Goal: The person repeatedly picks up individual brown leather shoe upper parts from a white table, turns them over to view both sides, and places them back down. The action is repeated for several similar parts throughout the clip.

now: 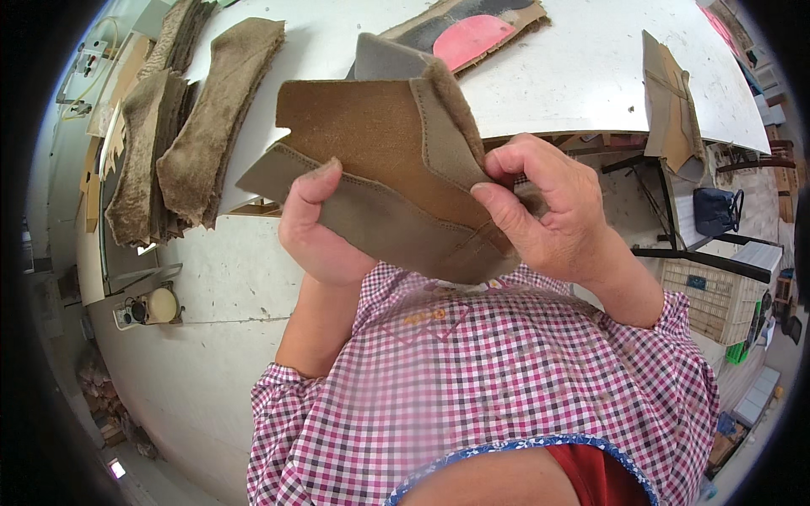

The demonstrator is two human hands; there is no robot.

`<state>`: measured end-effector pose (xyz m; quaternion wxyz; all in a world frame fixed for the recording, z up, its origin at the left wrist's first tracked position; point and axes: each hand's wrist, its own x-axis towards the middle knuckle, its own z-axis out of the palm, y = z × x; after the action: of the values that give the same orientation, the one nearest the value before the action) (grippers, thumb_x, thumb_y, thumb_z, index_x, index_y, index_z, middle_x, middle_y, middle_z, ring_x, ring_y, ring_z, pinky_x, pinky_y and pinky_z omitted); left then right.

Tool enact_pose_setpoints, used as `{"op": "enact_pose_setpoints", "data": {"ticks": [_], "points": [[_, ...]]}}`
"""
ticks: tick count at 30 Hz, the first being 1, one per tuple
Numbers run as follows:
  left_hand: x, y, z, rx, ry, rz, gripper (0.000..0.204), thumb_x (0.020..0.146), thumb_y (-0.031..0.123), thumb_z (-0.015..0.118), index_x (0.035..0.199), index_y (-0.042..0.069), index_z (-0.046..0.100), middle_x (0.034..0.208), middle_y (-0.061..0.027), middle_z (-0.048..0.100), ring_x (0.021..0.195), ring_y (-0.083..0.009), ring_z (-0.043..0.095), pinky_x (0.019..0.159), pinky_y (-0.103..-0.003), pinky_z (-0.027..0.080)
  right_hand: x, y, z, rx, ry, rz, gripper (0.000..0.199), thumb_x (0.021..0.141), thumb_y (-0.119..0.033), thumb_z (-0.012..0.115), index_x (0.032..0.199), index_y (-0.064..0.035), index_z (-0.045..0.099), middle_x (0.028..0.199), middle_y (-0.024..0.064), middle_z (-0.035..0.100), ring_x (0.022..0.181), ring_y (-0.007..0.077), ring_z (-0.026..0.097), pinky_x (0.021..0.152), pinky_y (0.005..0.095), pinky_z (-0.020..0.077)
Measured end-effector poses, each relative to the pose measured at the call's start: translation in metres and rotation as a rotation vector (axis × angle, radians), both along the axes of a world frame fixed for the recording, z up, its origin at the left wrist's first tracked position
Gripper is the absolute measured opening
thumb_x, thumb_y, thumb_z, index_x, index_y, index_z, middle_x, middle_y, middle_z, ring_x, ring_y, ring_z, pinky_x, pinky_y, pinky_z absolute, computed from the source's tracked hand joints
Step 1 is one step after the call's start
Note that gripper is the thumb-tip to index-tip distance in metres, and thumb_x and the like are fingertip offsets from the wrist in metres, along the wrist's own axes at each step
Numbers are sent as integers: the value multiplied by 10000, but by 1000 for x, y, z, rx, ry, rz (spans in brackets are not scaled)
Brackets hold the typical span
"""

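Observation:
Held up in front of me is a stitched boot upper (363, 126), made of brown suede with grey-brown panels and a fuzzy lining showing along one edge. My left hand (319, 236) grips its left side, the thumb lying on the front and the fingers hidden behind. On the opposite side, my right hand (557, 207) pinches the edge between thumb and forefinger; its other fingers curl in. A dark grey piece (384, 61) shows just beyond the upper's top edge; whether the two are joined I cannot tell.
Beyond my hands stands a white table (582, 80). Fleecy brown cut pieces (224, 118) lie piled at its left. A pink template-like piece (474, 40) rests on material at the back. Another upper (671, 110) hangs over the right edge, near a dark blue bag (717, 211) and a pale crate (696, 295).

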<state>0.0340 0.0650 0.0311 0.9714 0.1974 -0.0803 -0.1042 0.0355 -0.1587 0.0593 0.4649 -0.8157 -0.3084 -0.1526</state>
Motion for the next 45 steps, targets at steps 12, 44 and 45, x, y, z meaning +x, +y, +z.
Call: {"op": "enact_pose_setpoints", "data": {"ticks": [12, 44, 45], "points": [[-3, -13, -5, 358, 106, 112, 393, 929, 197, 396, 1221, -45, 498, 1208, -164, 577, 1100, -280, 568, 967, -399, 438, 7, 7, -11, 15, -68, -160, 163, 836, -76, 693, 926, -2, 580, 775, 83, 608, 591, 157, 581, 544, 282, 470], [-14, -32, -5, 576, 151, -40, 444, 941, 247, 372, 1227, -61, 515, 1224, -151, 582, 1108, -241, 566, 958, -349, 451, 11, -2, 5, 49, 21, -56, 154, 820, -49, 680, 747, -15, 548, 611, 77, 508, 491, 180, 485, 451, 298, 399], [-13, -31, -6, 559, 165, -51, 443, 941, 248, 373, 1219, -62, 522, 1214, -150, 588, 1099, -238, 571, 954, -346, 454, 11, -3, 6, 23, 5, -50, 162, 818, -47, 678, 739, -18, 540, 603, 75, 500, 490, 180, 482, 451, 298, 398]]}}
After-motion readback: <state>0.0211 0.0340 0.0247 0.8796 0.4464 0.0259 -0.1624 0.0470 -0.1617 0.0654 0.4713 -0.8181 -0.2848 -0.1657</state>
